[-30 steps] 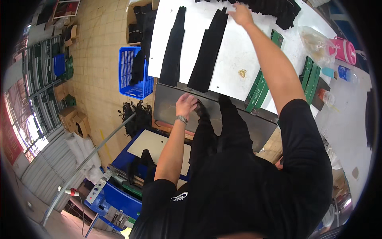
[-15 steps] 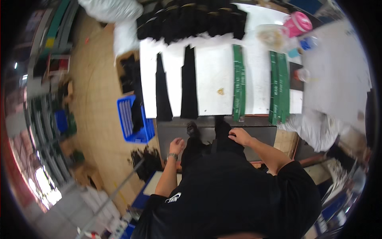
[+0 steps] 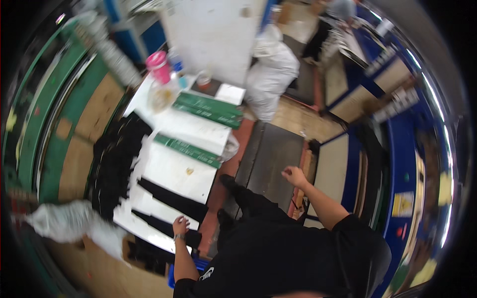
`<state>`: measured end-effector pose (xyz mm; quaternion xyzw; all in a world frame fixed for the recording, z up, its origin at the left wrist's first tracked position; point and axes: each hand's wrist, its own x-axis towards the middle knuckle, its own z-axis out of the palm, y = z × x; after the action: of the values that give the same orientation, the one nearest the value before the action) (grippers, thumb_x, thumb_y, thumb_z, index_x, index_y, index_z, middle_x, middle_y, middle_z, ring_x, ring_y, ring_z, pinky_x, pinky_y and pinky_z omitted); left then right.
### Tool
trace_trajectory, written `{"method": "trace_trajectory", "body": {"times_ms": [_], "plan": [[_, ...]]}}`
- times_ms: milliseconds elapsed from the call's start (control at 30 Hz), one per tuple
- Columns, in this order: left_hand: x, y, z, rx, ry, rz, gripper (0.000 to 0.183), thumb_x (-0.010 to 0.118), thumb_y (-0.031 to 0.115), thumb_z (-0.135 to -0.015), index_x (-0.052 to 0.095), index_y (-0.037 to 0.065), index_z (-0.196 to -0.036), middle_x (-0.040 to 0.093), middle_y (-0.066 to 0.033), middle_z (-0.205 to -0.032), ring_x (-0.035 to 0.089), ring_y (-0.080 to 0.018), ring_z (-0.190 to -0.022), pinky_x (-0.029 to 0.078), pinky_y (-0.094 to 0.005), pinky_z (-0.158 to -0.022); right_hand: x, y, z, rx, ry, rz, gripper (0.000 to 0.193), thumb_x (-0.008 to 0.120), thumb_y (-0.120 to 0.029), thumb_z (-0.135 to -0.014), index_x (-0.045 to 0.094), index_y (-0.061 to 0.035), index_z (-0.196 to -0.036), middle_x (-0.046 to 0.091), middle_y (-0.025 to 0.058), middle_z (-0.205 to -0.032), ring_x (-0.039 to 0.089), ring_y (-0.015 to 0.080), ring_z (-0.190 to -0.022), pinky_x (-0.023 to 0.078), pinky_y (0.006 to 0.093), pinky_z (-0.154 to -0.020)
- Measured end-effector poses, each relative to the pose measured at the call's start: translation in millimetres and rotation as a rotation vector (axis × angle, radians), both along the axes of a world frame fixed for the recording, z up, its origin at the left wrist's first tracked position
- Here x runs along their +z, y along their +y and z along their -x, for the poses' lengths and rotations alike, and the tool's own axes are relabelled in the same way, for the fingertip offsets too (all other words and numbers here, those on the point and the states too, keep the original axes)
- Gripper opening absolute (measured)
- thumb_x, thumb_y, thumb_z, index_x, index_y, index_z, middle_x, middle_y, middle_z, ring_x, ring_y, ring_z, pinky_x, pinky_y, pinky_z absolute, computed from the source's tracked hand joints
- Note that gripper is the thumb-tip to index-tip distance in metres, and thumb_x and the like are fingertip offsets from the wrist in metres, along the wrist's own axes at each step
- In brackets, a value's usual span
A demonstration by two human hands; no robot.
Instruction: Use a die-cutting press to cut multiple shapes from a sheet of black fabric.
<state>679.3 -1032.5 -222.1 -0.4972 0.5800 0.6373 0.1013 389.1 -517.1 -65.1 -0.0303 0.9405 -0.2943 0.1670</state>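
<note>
My left hand (image 3: pixel 181 226) hangs above the near edge of the white table (image 3: pixel 196 179), its fingers loosely apart and holding nothing. Just left of it lies a narrow black fabric piece (image 3: pixel 156 222); a second, wider black fabric piece (image 3: pixel 171 198) lies a little farther along the tabletop. My right hand (image 3: pixel 294 176) is out over the dark grey bench (image 3: pixel 271 154), fingers loosely bent, with nothing seen in them. It touches neither the bench nor the table, as far as the view shows.
Green flat strips (image 3: pixel 189 149) lie across the table. A pile of black fabric (image 3: pixel 117 159) covers its left side. Toward the far end stand a pink container (image 3: pixel 159 67) and a cup (image 3: pixel 203 79). White sacks (image 3: pixel 272 74) and blue-framed machinery (image 3: pixel 392 184) flank the bench.
My body and view have turned to the right, so the table now sits at the left. My right hand has come away from my leg and swung out over the bench.
</note>
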Motion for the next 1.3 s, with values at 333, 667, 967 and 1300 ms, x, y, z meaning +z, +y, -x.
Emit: {"method": "trace_trajectory", "body": {"times_ms": [333,667,967,1300], "plan": [[-10,37,46,-0.593,-0.266,0.031,0.031,0.058,0.01,-0.094,0.06,0.011,-0.125,0.072,-0.0101,-0.091,0.07,-0.0196,-0.072,0.053,-0.0356,-0.053,-29,80,-319,-0.646,-0.294,-0.038,0.038,0.076,-0.02,-0.084,0.066,-0.0027,-0.117,0.071,0.0188,-0.093,0.07,0.0342,-0.093,0.054,0.0418,-0.083],[43,203,152,-1.059,-0.163,-0.007,0.033,0.058,0.025,-0.101,0.056,0.014,-0.132,0.071,-0.0052,-0.093,0.069,-0.0159,-0.079,0.054,-0.0319,-0.061,12,165,-300,-0.835,0.165,0.164,0.02,0.069,-0.012,-0.088,0.068,0.0017,-0.102,0.071,0.0208,-0.091,0.07,0.0353,-0.086,0.055,0.039,-0.076],[57,331,201,-1.187,-0.197,0.119,0.026,0.061,0.025,-0.1,0.063,0.013,-0.123,0.071,-0.004,-0.092,0.068,-0.0147,-0.077,0.051,-0.0315,-0.062,115,298,-266,-0.851,0.676,-0.008,0.011,0.064,-0.007,-0.091,0.066,0.0021,-0.098,0.064,0.0181,-0.087,0.064,0.0366,-0.078,0.051,0.0401,-0.069],[59,449,273,-1.652,0.124,0.146,0.032,0.065,0.016,-0.096,0.064,-0.003,-0.122,0.073,-0.0091,-0.092,0.069,-0.0177,-0.085,0.054,-0.0323,-0.08,65,319,-291,-1.032,0.503,-0.255,0.026,0.066,-0.016,-0.091,0.065,0.0023,-0.11,0.059,0.0181,-0.098,0.058,0.0393,-0.097,0.047,0.0459,-0.084]]}}
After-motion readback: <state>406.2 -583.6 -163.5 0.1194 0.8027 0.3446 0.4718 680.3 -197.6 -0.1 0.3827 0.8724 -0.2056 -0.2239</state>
